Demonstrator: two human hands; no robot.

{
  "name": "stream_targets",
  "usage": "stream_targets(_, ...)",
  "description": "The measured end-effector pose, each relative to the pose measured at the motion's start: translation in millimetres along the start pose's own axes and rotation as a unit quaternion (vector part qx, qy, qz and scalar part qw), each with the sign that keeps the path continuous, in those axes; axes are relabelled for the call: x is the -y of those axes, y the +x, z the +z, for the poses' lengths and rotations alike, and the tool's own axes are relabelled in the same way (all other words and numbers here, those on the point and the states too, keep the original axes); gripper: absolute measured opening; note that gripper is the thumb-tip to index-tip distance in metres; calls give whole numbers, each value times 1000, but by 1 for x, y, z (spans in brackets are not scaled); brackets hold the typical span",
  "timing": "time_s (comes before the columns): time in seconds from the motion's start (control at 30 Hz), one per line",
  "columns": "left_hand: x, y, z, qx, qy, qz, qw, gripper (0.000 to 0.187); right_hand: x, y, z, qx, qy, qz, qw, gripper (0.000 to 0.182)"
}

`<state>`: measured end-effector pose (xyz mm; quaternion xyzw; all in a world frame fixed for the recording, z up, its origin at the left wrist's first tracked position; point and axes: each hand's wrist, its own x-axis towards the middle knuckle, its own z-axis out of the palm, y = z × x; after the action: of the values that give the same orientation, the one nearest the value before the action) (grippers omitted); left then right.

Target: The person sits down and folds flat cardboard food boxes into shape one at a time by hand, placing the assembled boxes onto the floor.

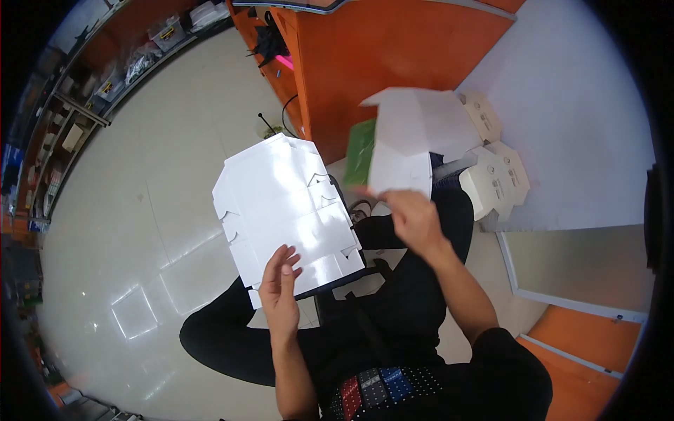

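Observation:
A flat white box blank (281, 203) with cut tabs and slots lies in front of me, its glossy face up. My left hand (281, 284) is over its near edge, with fingers apart and slightly curled. My right hand (415, 223) is closed at the lower edge of a white cardboard piece (404, 151), smeared by motion. Along that piece's left side shows a green panel (360, 154). The right fingertips are partly hidden.
More box blanks with small dark print (491, 179) lean against the pale wall (569, 133) at right. An orange cabinet (379, 56) stands ahead. Shelves with plastic bins (167, 34) line the far left, beyond the tiled floor (140, 203). My legs frame the work area.

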<state>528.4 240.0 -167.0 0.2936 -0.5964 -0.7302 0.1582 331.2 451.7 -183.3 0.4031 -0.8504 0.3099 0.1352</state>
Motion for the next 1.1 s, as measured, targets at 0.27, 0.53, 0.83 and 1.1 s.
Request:
stream_targets(0.27, 49, -4, -88, -133, 482, 63, 864, 44, -64, -7, 8, -5, -26, 223, 975, 38)
stream_targets(0.53, 72, 3, -93, -141, 477, -55, 866, 57, 10, -33, 64, 238, 161, 264, 921, 56)
stream_targets(0.83, 83, 11, -84, -180, 526, -20, 831, 59, 42, -40, 103, 223, 106, 320, 915, 72)
stream_targets(1.1, 90, 11, -85, -200, 511, -13, 836, 59, 54, -49, 113, 195, 41, 286, 937, 72)
